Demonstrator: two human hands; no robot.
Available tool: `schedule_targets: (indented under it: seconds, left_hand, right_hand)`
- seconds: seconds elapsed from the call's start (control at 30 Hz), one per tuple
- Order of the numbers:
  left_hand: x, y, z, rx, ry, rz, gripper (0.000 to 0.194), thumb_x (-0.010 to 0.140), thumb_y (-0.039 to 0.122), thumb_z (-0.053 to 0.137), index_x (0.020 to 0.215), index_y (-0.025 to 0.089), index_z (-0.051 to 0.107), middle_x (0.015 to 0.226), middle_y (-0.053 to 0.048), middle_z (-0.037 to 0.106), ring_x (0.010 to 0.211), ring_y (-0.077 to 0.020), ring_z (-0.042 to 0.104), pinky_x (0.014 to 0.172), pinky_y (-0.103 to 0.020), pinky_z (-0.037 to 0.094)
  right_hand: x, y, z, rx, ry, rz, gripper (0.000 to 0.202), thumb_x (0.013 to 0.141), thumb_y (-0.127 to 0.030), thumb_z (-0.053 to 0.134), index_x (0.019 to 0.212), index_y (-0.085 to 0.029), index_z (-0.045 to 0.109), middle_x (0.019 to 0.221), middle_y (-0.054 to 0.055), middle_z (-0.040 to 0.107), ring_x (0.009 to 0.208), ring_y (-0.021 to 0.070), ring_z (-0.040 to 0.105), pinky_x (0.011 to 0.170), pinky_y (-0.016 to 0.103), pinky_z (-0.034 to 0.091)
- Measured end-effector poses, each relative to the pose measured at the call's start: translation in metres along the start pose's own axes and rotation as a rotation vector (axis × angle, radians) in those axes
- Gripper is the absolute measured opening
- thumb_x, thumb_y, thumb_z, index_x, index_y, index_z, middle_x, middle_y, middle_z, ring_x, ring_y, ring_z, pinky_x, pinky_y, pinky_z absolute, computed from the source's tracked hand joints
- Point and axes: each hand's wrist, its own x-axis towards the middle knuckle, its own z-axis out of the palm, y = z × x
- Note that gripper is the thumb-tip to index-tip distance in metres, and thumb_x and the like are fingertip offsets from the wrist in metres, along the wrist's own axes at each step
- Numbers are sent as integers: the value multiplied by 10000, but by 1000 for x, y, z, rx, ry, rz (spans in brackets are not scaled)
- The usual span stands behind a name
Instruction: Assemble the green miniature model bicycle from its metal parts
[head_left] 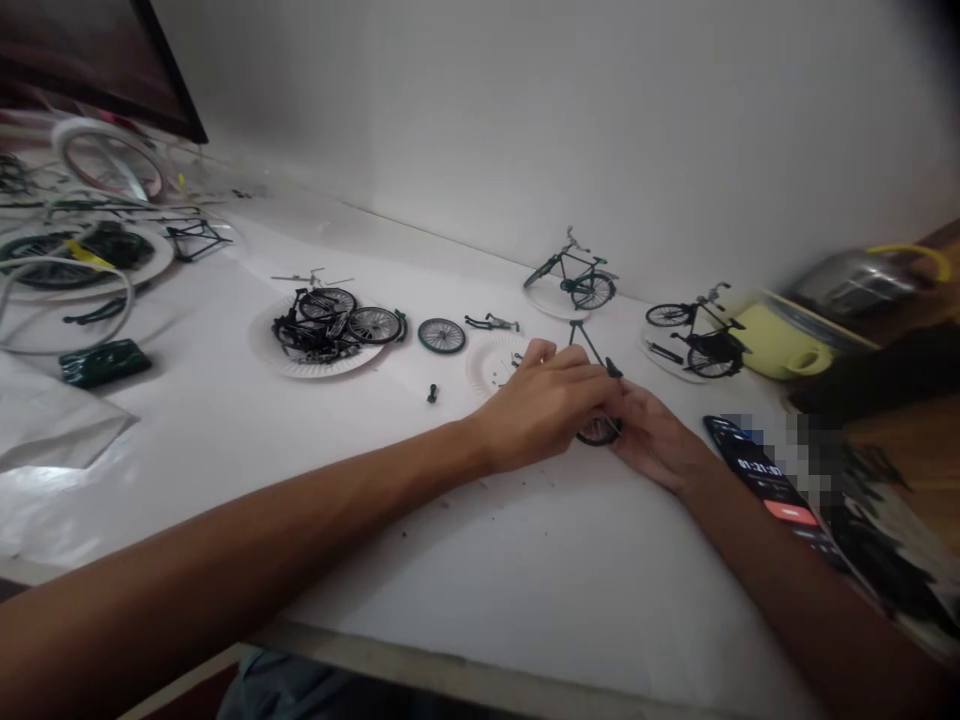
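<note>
Curling over a small dark model bicycle [599, 431] just right of the frame's centre, the left hand [551, 405] has its fingers bent and closed on its middle. The right hand [652, 430] grips it from the right, fingertips partly hidden from me behind the left. The saddle [614, 368] and thin tubes poke up above the knuckles; part of a wheel shows below, between both hands. A paper plate [484, 365] with tiny bits sits right behind the left hand, and left of it lie a loose wheel [442, 336] and a small green piece [433, 393]. Left of centre, another plate [330, 370] is heaped with black bicycle parts. Toward the upper right stands a green bicycle [574, 275]; at the right edge, beside the forearm, lies a phone [757, 470].
</note>
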Motion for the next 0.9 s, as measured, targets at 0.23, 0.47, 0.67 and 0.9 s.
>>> schedule_targets:
  seconds: [0.23,0.47,0.67,0.9]
  left_hand:
    - [-2,-2,3,-46,106,0,53,974,142,563,931,173,572,935,3,663,878,-167,554,826,-352,301]
    - [-2,3,9,-6,61,15,107,973,93,513,994,181,570,917,-14,666,864,-185,528,818,-367,288]
    - [-3,4,9,-115,49,-49,69,974,167,579,1031,187,544,959,-2,682,873,-176,547,841,-370,280]
    - [-4,12,8,-215,77,-123,129,942,154,653,959,220,544,870,61,675,856,-144,551,917,-371,256]
  right_hand:
    - [-2,0,4,31,-6,-27,314,776,-431,783,972,-251,618,871,-32,627,756,119,596,706,253,500]
    - [-3,0,5,74,-27,-9,267,812,-344,776,990,-233,610,856,-29,661,776,119,633,697,247,499]
    - [-3,-1,-2,152,-98,42,309,794,-259,806,1018,-222,596,884,-20,699,785,103,662,700,223,507]
    - [-6,-2,-9,227,-210,88,330,809,-277,803,1033,-205,572,887,5,712,782,107,683,709,218,517]
